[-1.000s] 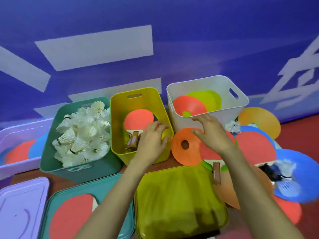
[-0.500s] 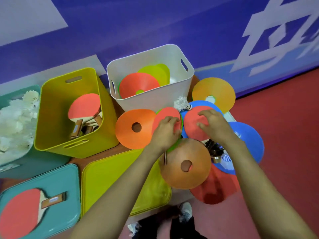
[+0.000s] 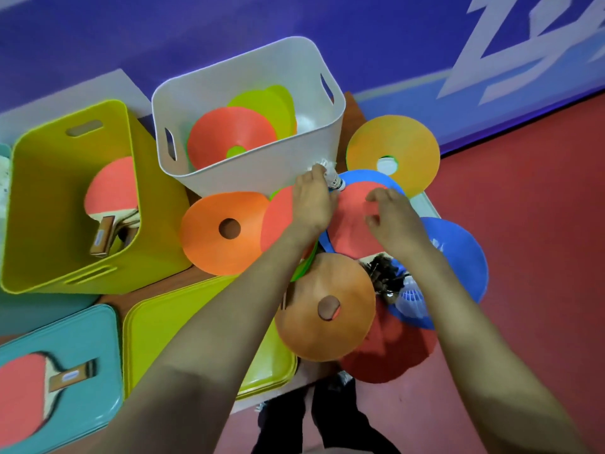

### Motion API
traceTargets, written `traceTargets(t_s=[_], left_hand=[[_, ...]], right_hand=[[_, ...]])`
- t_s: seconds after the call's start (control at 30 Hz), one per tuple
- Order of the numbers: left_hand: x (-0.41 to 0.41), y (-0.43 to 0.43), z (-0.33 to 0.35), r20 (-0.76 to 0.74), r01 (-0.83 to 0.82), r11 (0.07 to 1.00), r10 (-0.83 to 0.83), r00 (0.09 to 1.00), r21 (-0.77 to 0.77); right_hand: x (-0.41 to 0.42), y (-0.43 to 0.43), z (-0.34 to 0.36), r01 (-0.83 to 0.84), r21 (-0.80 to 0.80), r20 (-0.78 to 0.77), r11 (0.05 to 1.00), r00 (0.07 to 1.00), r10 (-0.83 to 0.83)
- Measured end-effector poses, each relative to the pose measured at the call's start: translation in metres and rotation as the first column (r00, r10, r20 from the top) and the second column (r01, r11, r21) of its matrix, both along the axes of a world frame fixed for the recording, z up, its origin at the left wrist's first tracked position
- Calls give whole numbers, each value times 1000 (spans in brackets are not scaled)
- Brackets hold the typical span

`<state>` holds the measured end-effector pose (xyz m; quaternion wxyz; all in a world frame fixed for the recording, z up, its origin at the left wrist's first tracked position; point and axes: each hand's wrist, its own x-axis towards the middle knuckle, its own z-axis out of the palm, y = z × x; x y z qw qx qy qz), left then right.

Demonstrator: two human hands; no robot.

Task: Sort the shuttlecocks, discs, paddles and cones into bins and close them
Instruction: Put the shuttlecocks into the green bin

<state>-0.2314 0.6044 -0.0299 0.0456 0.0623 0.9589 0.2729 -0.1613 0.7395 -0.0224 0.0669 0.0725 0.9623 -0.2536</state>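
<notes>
Head view: outstretched left hand (image 3: 312,204) pinches shuttlecock (image 3: 332,176).

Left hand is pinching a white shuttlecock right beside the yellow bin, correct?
Not quite. In the head view the left hand pinches the white shuttlecock right beside the white bin; the yellow bin stands further left, holding paddles.

A red floor (image 3: 540,257) meets a white-marked purple wall (image 3: 376,37).
</notes>
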Motion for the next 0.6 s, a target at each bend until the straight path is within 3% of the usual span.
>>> traceTargets(t_s=[0.17, 0.33, 0.43, 0.6], left_hand=[[-4, 11, 1, -188, 18, 1000, -14, 982, 22], [51, 14, -3, -482, 290, 948, -196, 854, 129], [84, 7, -13, -463, 374, 924, -298, 835, 80], [112, -3, -23, -282, 385, 923, -365, 887, 16]], right_hand=[[29, 17, -3, -19, -3, -35, 1000, 999, 19], [57, 25, -13, -11, 62, 28, 998, 1000, 9], [73, 25, -22, 24, 77, 57, 997, 998, -28], [91, 25, -32, 12, 129, 79, 992, 997, -22]])
